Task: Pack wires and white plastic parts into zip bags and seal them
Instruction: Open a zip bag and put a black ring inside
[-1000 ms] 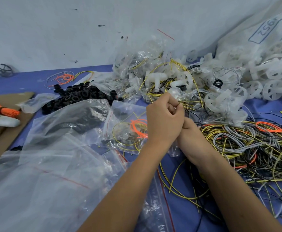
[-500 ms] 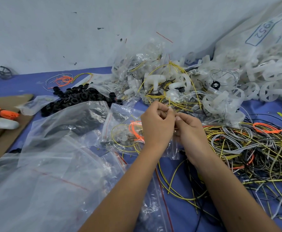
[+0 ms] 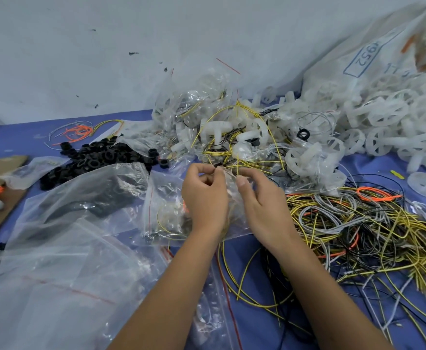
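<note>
Both hands meet at the middle of the blue desk (image 3: 257, 322). The left hand (image 3: 205, 198) pinches the top edge of a small clear zip bag (image 3: 166, 210) between thumb and fingertips; the right hand (image 3: 262, 200) has the same edge in its grip just beside it, thumb on the plastic. The bag hangs under them, holding a yellow coil. A tangle of wires (image 3: 363, 231) lies right of the hands, white plastic parts (image 3: 393, 127) heap far right, black rings (image 3: 98, 160) sit far left, and large clear bags (image 3: 55, 261) lie near left.
</note>
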A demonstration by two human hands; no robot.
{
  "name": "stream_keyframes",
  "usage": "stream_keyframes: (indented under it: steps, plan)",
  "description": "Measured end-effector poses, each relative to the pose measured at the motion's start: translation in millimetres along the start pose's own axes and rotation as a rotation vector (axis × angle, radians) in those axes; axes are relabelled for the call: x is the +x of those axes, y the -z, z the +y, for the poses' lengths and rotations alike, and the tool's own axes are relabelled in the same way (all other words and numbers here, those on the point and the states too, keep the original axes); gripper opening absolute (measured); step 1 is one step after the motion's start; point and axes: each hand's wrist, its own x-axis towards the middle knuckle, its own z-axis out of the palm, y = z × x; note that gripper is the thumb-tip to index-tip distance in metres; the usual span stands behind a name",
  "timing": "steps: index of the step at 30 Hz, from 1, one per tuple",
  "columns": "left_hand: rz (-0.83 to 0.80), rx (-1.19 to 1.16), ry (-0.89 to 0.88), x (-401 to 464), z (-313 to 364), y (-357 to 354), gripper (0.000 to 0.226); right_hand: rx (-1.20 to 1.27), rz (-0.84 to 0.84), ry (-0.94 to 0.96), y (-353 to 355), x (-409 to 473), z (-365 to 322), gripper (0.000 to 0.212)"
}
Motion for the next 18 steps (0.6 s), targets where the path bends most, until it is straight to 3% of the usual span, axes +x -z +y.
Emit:
stream_keyframes:
  steps: [3, 6, 11, 17, 18]
  plan:
    - [-0.062, -0.029, 0.024, -2.8, -1.5, -3.3, 0.016, -0.160, 0.161, 0.009, 5.7, 2.0, -2.5, 0.022]
    - [-0.209, -0.071, 0.034, -7.3, -0.8, -6.5, 0.017, -0.272, 0.276, 0.015, 20.9, 13.7, -11.4, 0.025]
    - [-0.410, 0.043, -0.022, -15.7, -6.6, -11.1, 0.014, -0.295, 0.354, -0.067, 62.1, 68.4, -22.1, 0.025]
    - [-0.460, 0.087, -0.041, -16.9, -9.0, -11.0, 0.014, -0.429, 0.450, -0.256, 110.0, 142.9, 13.9, 0.019]
    - [-0.461, 0.089, -0.036, -16.9, -9.3, -11.1, 0.014, -0.433, 0.451, -0.318, 114.8, 152.4, 22.6, 0.027]
